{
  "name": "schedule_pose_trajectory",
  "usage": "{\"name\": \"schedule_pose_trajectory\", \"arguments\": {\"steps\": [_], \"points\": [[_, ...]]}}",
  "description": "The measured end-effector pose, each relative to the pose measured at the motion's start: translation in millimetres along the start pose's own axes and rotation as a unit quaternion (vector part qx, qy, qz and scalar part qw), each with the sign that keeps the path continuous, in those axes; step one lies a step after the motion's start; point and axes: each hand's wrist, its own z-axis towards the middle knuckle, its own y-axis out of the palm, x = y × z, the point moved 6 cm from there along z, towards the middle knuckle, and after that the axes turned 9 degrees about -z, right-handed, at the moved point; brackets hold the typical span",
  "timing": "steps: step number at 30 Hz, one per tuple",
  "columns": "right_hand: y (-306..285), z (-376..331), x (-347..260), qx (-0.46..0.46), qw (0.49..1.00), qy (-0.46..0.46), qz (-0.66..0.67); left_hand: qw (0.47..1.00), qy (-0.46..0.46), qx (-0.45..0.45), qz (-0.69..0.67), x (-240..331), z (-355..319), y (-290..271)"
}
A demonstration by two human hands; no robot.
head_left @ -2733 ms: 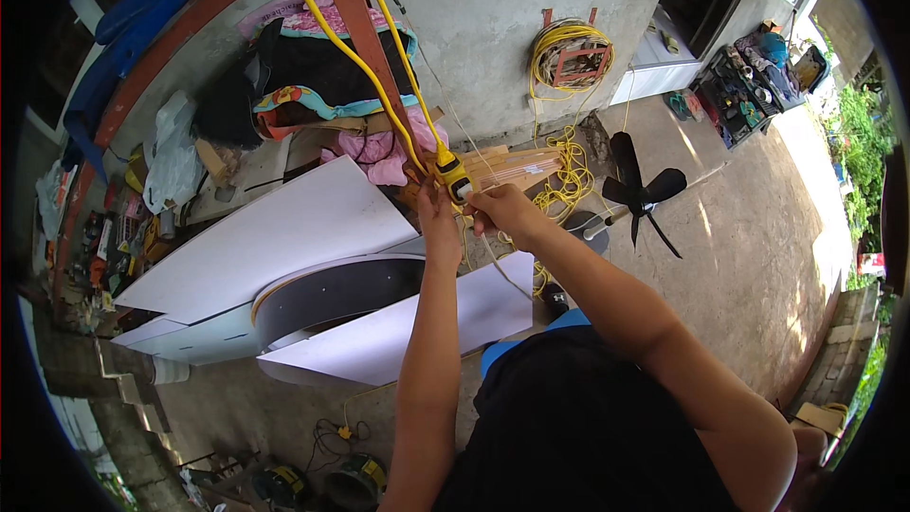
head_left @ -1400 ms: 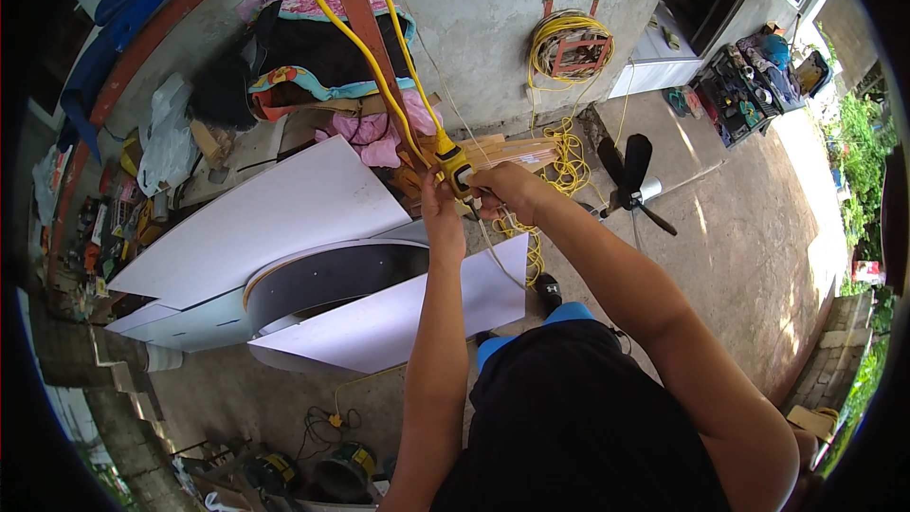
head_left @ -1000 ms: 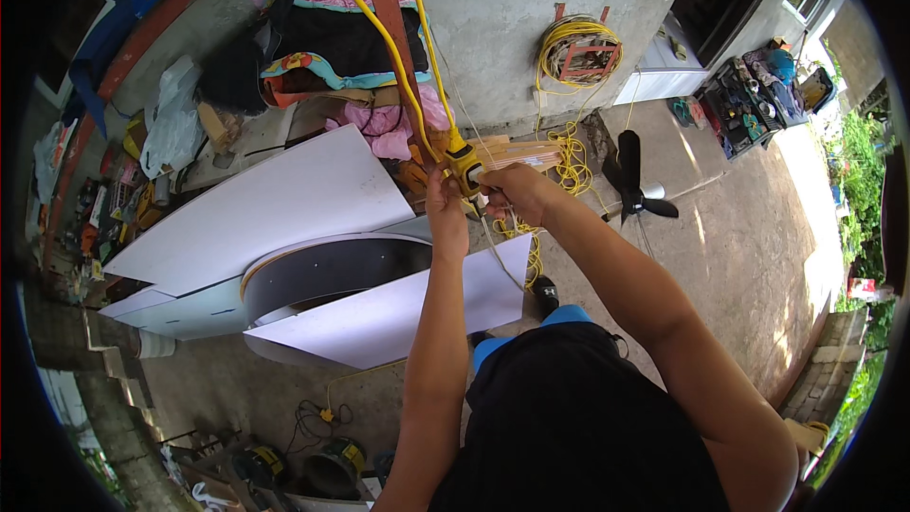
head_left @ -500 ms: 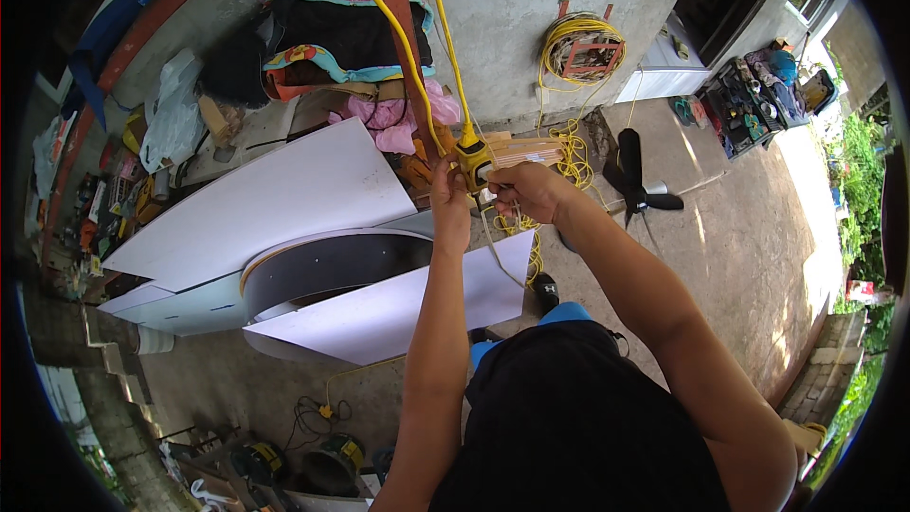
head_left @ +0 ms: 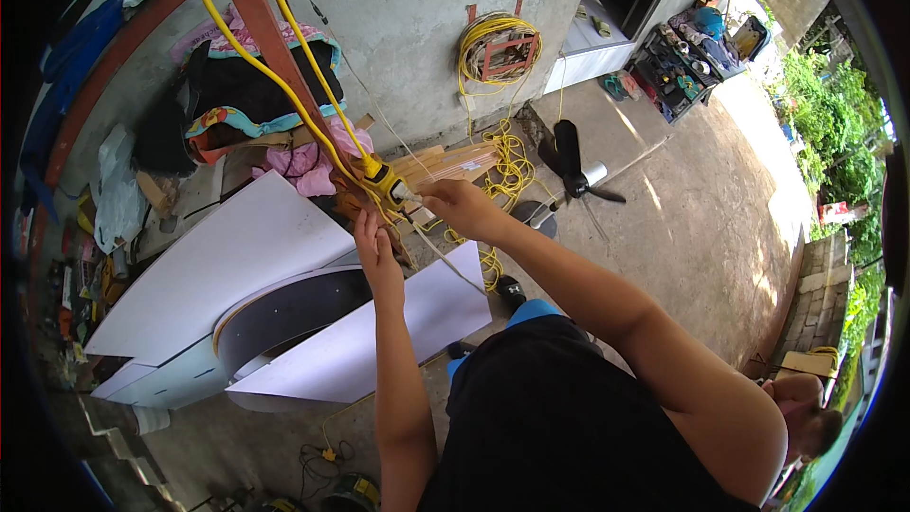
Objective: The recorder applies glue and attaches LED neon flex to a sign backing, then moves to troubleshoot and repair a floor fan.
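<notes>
A yellow extension-cord outlet (head_left: 380, 177) hangs beside a rust-red metal post (head_left: 270, 33), on thick yellow cable that loops down from above. My right hand (head_left: 460, 206) is closed at the outlet's lower end, its fingertips pinching a pale plug (head_left: 404, 193). Whether the plug is fully seated cannot be made out. Just below the outlet is my left hand (head_left: 377, 251), its fingers stretched upward near the cords and post, with no clear grip on anything. A thin whitish cord (head_left: 445, 258) runs from the outlet down over a white panel.
Large white panels (head_left: 218, 265) and a curved dark piece (head_left: 294, 318) lie at left. A black-bladed fan (head_left: 569, 166) stands right of tangled yellow cord (head_left: 512, 171). Wood strips (head_left: 445, 166) lie by the wall. Another person (head_left: 806, 412) is at the lower right edge.
The view has swung, so the scene sits farther left. My left hand has come off the outlet to just below it. Another person now shows at the lower right.
</notes>
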Motion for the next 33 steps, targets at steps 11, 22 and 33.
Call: {"name": "schedule_pose_trajectory", "arguments": {"steps": [11, 22, 33], "points": [[-289.1, -122.4, -7.9, 0.381, 0.911, -0.142, -0.073, 0.932, -0.264, 0.023, 0.248, -114.9, -202.5, -111.5], [-419.2, -75.7, 251.4, 0.334, 0.884, 0.054, -0.322, 0.761, -0.578, 0.199, 0.22, -143.8, -346.5, -136.4], [-310.9, -4.8, 448.5, -0.102, 0.893, -0.005, -0.438, 0.826, -0.479, 0.106, 0.277, -107.7, -273.1, 50.3]]}}
